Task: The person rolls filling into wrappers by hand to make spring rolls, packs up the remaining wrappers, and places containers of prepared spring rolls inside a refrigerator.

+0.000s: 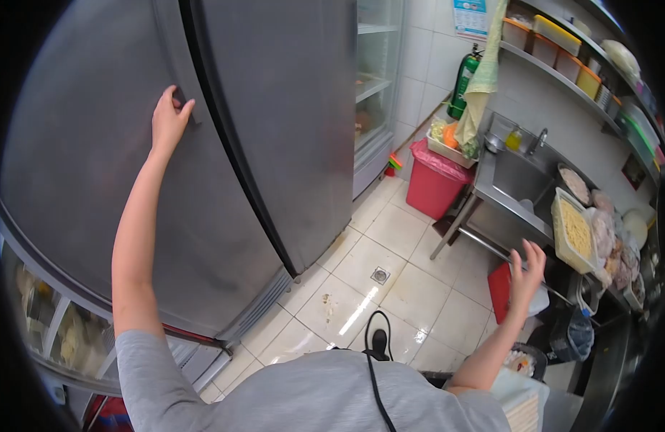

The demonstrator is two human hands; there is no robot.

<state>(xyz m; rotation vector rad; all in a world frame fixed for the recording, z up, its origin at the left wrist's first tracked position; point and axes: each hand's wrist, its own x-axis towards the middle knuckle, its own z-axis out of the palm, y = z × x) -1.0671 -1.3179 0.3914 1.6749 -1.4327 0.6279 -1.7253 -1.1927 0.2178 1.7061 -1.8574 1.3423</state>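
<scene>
My left hand (171, 119) is at the recessed handle edge of a large grey metal door (95, 158), its fingers curled and its thumb apart. Whether the fingertips grip the edge is hard to see. Out to the right, my right hand (527, 273) hangs in the air with fingers spread and nothing in it. Behind and above it stand a metal sink (523, 178) and a white tray of pale yellow strips (576, 229). A second grey door (282, 108) is right of the first, past a dark gap.
A red bin (434, 189) stands beside the sink table, with a green fire extinguisher (463, 83) behind it. Shelves with tubs (555, 54) line the right wall. A drain (380, 275) is in the tiled floor. A black cable (372, 367) hangs down my front.
</scene>
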